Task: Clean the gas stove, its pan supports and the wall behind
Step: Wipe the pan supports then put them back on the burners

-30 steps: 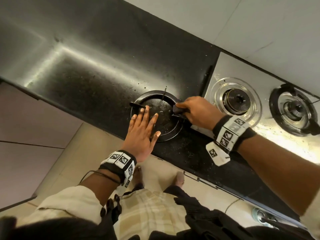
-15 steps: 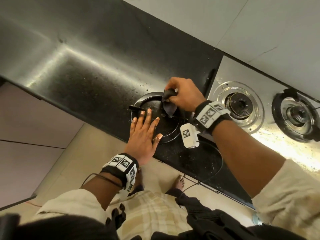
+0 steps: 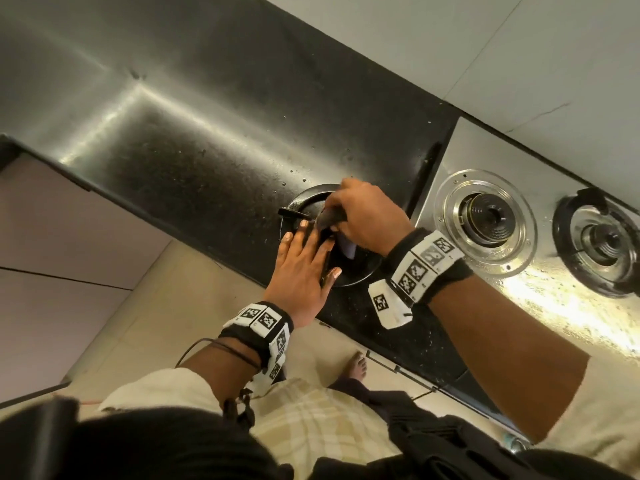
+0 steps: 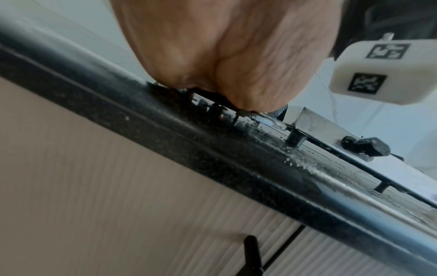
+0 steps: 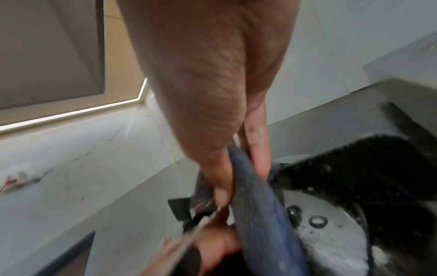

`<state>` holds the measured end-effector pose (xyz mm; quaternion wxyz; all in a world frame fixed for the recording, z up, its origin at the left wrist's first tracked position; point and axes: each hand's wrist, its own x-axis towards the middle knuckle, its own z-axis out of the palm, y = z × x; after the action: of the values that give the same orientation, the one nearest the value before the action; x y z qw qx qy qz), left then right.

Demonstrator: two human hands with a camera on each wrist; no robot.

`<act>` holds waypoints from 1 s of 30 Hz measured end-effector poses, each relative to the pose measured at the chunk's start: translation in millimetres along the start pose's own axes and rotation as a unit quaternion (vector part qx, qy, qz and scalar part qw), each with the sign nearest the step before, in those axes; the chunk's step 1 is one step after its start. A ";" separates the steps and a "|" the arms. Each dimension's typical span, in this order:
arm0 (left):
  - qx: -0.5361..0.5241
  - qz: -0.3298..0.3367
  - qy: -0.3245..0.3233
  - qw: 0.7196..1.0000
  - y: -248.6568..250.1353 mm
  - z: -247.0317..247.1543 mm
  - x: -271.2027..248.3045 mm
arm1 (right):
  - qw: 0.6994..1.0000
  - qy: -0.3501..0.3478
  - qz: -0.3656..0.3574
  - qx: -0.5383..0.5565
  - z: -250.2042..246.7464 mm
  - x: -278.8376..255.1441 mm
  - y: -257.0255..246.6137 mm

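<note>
Item 1. Pan support (image 3: pixel 349 271): black, round, lying flat on the black desk (image 3: pixel 194 174), directly under both hands. One prong (image 3: pixel 289 213) sticks out just beyond the left fingertips. Water beads show on its surface in the right wrist view (image 5: pixel 331 233).

Item 2. Left hand (image 3: pixel 301 268): fingers straight and together, laid flat on the near-left part of the pan support, pressing it down. Holds nothing. In the left wrist view the heel of the hand (image 4: pixel 224 56) sits at the desk's front edge.

Item 3. Right hand (image 3: pixel 367 220): fingers curled round a dark blue cloth (image 3: pixel 346 245), thumb (image 5: pixel 212 158) and fingers pinching it in the right wrist view (image 5: pixel 260 214). The cloth hangs below the hand onto the pan support, touching the left fingers.

Item 4. Gas stove (image 3: pixel 519 306): steel-topped, on the desk just right of the right wrist. The burner (image 3: pixel 485 220) nearer the right hand is bare, with no support on it. The farther burner (image 3: pixel 599 244) carries a black support ring. Wet glare on the steel top near the right forearm.

Item 5. Wall (image 3: pixel 485 64): pale tiles, beyond both hands, behind the stove and desk.

Item 6. Stove knob (image 4: pixel 366 147): black, on the stove's front face, right of the left hand.
</note>
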<state>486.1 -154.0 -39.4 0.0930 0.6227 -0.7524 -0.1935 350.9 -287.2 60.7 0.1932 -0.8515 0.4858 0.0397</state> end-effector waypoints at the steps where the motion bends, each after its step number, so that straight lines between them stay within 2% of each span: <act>1: 0.003 0.001 0.004 1.000 -0.4 -0.3 0.2 | 1.000 -0.010 -0.018 0.020 -4.3 1.1 0.6; 2: 0.005 0.001 0.004 1.000 -0.3 -0.9 0.0 | 0.998 0.011 -0.020 0.055 -9.5 2.5 -0.6; 4: 0.004 0.002 0.006 1.000 0.4 -1.8 -0.7 | 0.989 0.098 0.005 0.112 -16.8 12.2 -3.3; 6: 0.000 0.003 0.011 1.000 -0.1 -2.1 -1.2 | 0.984 0.138 0.041 0.102 -17.3 25.1 -8.9; 8: 0.002 0.011 0.012 1.000 -0.8 -2.0 -1.0 | 0.990 0.115 0.052 0.067 -13.9 34.1 -17.7; 11: 0.007 0.020 0.018 1.000 -1.7 -1.8 -1.5 | 0.998 0.013 -0.020 0.062 -7.9 41.3 -36.5; 13: 0.005 0.017 0.024 1.000 -1.7 -0.9 -1.5 | 0.996 -0.058 -0.067 0.018 -8.1 48.0 -45.7; 17: 0.000 0.009 0.027 1.000 -0.5 -0.9 -1.4 | 0.979 -0.141 -0.135 -0.057 -24.7 65.6 -45.3; 20: 0.007 0.003 0.027 1.000 0.5 -0.8 -0.6 | 0.965 -0.127 -0.151 -0.173 -31.8 65.6 -42.4; 21: 0.010 0.001 0.026 1.000 0.6 -0.6 -0.4 | 0.964 -0.109 -0.135 -0.204 -33.7 61.6 -40.5; 23: 0.017 0.004 0.016 1.000 0.0 -0.3 0.3 | 0.968 -0.075 -0.058 -0.232 -36.0 51.0 -34.0; 24: 0.024 0.009 0.011 1.000 -0.7 0.4 0.6 | 0.970 -0.057 -0.019 -0.235 -35.2 45.8 -30.3; 26: 0.027 0.014 0.011 0.999 -2.1 1.5 0.7 | 0.973 -0.029 0.013 -0.230 -28.2 37.9 -30.7; 28: 0.023 0.015 0.018 0.999 -1.7 2.4 0.2 | 0.979 -0.024 0.007 -0.204 -14.6 34.1 -41.0; 30: 0.023 0.009 0.017 1.000 -0.6 3.6 -0.4 | 0.989 -0.056 -0.012 -0.138 -5.5 34.8 -48.4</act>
<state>485.5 -153.1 -42.9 0.0937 0.6209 -0.7606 -0.1648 409.2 -295.5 70.9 0.1009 -0.8724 0.4537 0.1513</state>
